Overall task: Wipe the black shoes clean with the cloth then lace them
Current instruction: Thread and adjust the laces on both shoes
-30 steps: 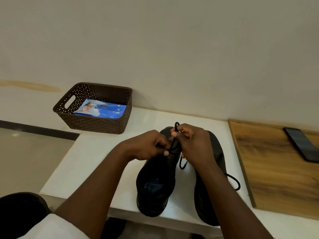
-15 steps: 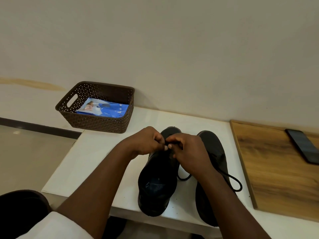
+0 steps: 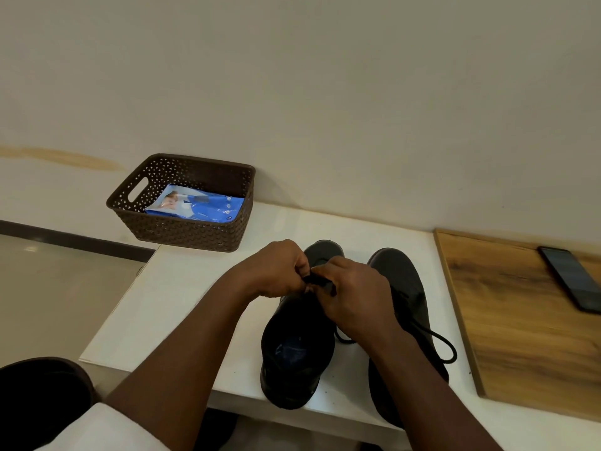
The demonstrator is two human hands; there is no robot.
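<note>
Two black shoes stand side by side on the white table (image 3: 182, 307), heels toward me. Over the tongue of the left shoe (image 3: 294, 349) my left hand (image 3: 279, 270) and my right hand (image 3: 353, 296) meet, both pinching its black lace (image 3: 320, 281). A slack part of that lace hangs between the two shoes. The right shoe (image 3: 403, 281) is partly hidden by my right forearm, and its own lace (image 3: 445, 349) loops loose off its right side. No cloth is in view.
A brown woven basket (image 3: 185, 236) at the table's back left holds a blue packet (image 3: 198, 206). A wooden board (image 3: 527, 333) lies to the right with a dark phone (image 3: 572, 276) on it. The wall runs close behind. The table's left edge drops to the floor.
My hands have come down closer to the left shoe's tongue, and the lace loop once held above my fingers is now pulled in between them. The shoes have stayed put.
</note>
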